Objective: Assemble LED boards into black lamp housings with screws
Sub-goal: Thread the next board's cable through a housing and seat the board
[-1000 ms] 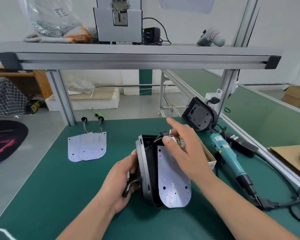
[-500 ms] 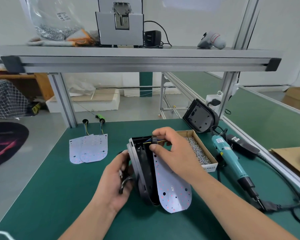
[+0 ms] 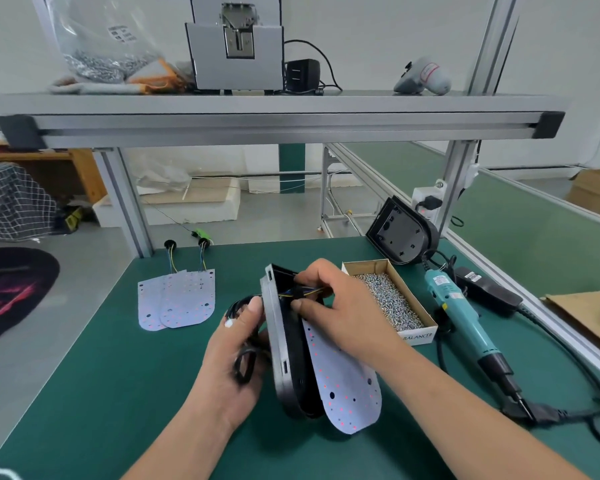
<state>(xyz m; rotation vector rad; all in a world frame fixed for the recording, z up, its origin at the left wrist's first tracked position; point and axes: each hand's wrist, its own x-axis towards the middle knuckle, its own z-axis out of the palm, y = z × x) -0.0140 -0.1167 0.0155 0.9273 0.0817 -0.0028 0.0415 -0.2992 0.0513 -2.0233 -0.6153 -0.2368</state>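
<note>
Head view: centre frame, the black lamp housing (image 3: 281, 344) stands on edge on the green mat (image 3: 118, 393). The left hand (image 3: 236, 355) curls round a black cable loop (image 3: 245, 367), thumb on the housing's rim. The right hand (image 3: 340, 306) pinches the coloured wires (image 3: 312, 292) at its top; the LED board (image 3: 347, 386) leans just right of it.

A small factory assembly station: a green-matted desk (image 3: 118, 393) under an aluminium-frame shelf (image 3: 278, 112), with a box of screws (image 3: 388, 299), an electric screwdriver (image 3: 461, 317) and spare LED boards (image 3: 177, 299).
</note>
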